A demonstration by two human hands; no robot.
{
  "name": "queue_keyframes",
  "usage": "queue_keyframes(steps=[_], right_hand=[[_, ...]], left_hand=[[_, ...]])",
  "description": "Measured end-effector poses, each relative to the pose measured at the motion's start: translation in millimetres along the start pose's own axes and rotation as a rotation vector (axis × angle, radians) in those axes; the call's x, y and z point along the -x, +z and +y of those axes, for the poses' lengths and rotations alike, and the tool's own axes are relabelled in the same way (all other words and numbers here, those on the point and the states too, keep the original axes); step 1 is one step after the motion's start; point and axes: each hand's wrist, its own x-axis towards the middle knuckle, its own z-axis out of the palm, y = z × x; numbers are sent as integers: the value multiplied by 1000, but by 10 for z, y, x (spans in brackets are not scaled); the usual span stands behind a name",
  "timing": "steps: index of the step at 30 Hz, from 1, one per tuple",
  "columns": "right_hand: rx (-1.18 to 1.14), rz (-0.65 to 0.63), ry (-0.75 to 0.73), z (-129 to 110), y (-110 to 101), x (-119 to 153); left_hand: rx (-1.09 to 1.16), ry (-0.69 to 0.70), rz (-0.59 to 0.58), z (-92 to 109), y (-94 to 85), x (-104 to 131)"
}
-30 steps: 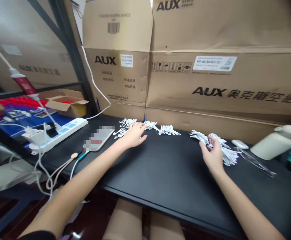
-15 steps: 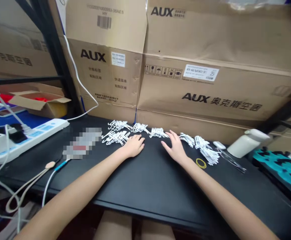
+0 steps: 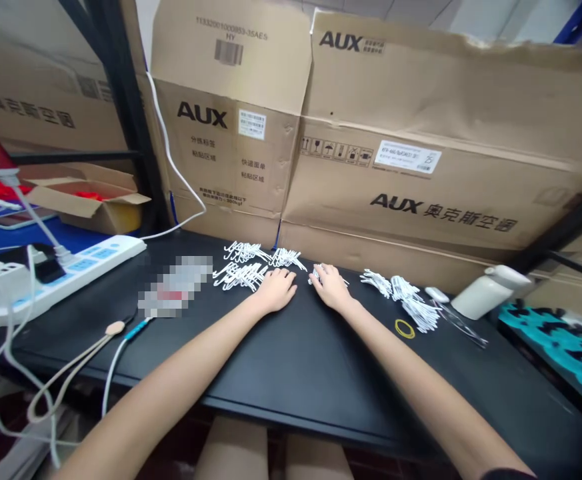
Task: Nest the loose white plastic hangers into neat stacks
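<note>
White wire hooks lie in several small bundles along the back of the black table (image 3: 291, 360). My left hand (image 3: 277, 291) rests palm down on the table, fingers spread and holding nothing, beside the front left bundle of hooks (image 3: 241, 276). Behind that lie another bundle (image 3: 245, 251) and, just beyond my left fingertips, a third one (image 3: 287, 258). My right hand (image 3: 331, 288) covers a bundle of white hooks (image 3: 315, 277), its fingers closed over it and mostly hiding it. Farther right are more white bundles (image 3: 375, 283), the largest fanned out (image 3: 421, 313).
A yellow ring of bands (image 3: 405, 329), a small white case (image 3: 437, 294) and a white bottle (image 3: 491, 292) stand or lie at right, near a teal-and-black item (image 3: 555, 347). Left are a power strip (image 3: 95, 263), cables and a blurred-out object (image 3: 175, 287). Cardboard (image 3: 351, 173) walls the back.
My right hand has moved left and down onto a bundle of white hooks, its fingers closing over it. My left hand stays on the table. The camera view has shifted slightly.
</note>
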Motion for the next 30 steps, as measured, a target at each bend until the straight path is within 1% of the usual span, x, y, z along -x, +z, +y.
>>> queue_keyframes(steps=[3, 5, 7, 8, 10, 11, 12, 14, 17, 18, 19, 20, 21, 22, 23, 25, 30], right_hand=[[12, 10, -14, -198, -11, 211], [6, 23, -36, -388, -2, 292], [-6, 22, -29, -583, 23, 314], [-22, 29, 6, -667, 38, 309], [-71, 32, 43, -776, 59, 278], [-118, 32, 55, -788, 61, 261], [-177, 42, 59, -767, 55, 246], [-322, 104, 45, -625, 23, 234], [-481, 310, 51, -235, -34, 273], [-519, 332, 63, -93, -43, 298], [-570, 305, 89, 36, -43, 325], [-618, 241, 115, 147, -37, 351], [-638, 189, 113, 233, -26, 374], [-630, 168, 84, 292, -13, 391], [-621, 171, 71, 328, -3, 400], [-600, 138, 49, 346, -2, 395], [-493, 12, -12, 354, -100, 373]], left_hand=[[86, -33, 100, -12, -14, -27], [146, -17, 152, -25, -30, -36], [194, 10, 197, -41, -44, -38], [212, 22, 219, -49, -50, -37], [235, 46, 259, -57, -63, -34], [242, 57, 274, -55, -71, -31], [248, 71, 284, -47, -80, -28], [252, 95, 302, -14, -97, -21], [225, 161, 291, 66, -96, -10], [210, 198, 269, 93, -86, -7], [196, 242, 238, 118, -71, -6], [185, 286, 201, 140, -54, -5], [177, 321, 163, 156, -36, -5], [172, 345, 127, 168, -21, -5], [168, 357, 97, 174, -10, -5], [161, 358, 58, 174, -1, -4], [154, 358, 61, 149, -15, 2]])
